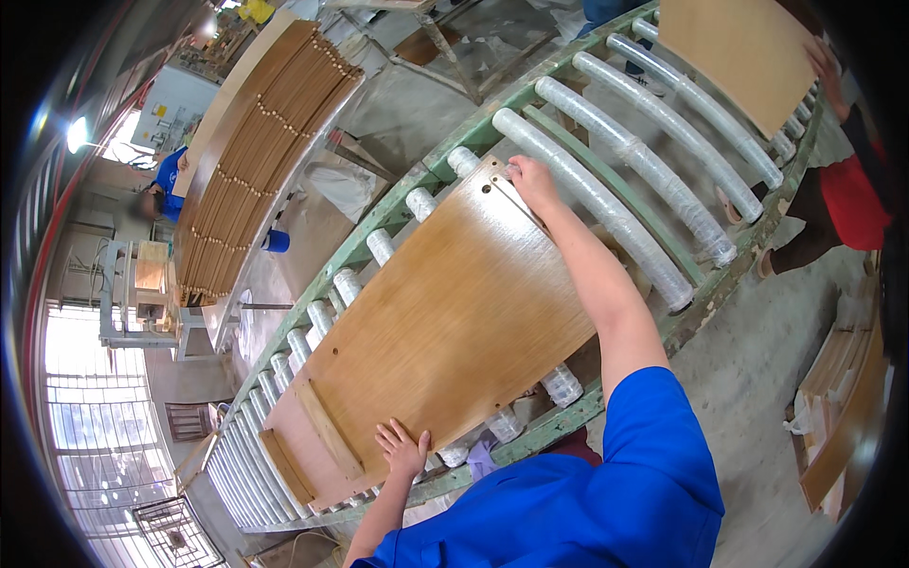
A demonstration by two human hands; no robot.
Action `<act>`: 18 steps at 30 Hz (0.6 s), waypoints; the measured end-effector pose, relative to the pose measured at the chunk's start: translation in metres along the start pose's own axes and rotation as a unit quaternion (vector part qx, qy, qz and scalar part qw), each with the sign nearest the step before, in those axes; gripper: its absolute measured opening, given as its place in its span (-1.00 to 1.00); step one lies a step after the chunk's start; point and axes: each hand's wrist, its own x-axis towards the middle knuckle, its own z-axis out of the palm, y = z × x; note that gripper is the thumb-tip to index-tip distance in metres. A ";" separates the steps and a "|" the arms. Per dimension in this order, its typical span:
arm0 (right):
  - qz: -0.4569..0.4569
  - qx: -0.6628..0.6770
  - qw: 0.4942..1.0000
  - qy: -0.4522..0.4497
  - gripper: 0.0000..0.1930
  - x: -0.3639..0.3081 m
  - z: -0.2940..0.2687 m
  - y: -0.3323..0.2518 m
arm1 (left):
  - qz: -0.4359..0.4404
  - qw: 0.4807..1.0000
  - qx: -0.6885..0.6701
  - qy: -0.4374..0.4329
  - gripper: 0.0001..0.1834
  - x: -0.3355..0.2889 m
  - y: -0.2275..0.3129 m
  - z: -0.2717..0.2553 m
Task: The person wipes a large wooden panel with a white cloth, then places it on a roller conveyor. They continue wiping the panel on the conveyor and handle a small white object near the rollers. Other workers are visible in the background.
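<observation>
A long brown wooden panel (445, 312) lies flat across the rollers in front of me, with a glossy patch and small round holes near its far corner. Two wooden strips (328, 431) cross a paler section at its left end. My left hand (402, 450) rests on the panel's near edge, fingers spread. At the far right corner, my right hand (534, 184) is closed, with its fingers curled down by the panel's edge. Something small and greyish shows at those fingertips, but I cannot make out what it is.
Plastic-wrapped rollers (615, 142) run in a green conveyor frame (379, 204). At the upper right, another person's hand (826, 71) touches a pale board (734, 57). Stacked brown slats (256, 161) stand at left, near a person in blue (170, 182). Boards (843, 407) lean at far right.
</observation>
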 end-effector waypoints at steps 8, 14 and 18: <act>-0.044 -0.056 0.997 -0.028 -0.82 -0.003 -0.004 0.000 | 0.009 1.000 -0.002 0.002 0.03 0.000 0.001 0.000; -0.048 -0.045 0.997 -0.041 -0.84 -0.032 -0.029 0.002 | 0.015 1.000 0.003 0.024 0.02 -0.001 -0.001 0.005; -0.039 -0.049 0.997 -0.047 -0.84 -0.060 -0.055 0.006 | 0.018 0.999 0.004 0.028 0.01 0.000 -0.001 0.006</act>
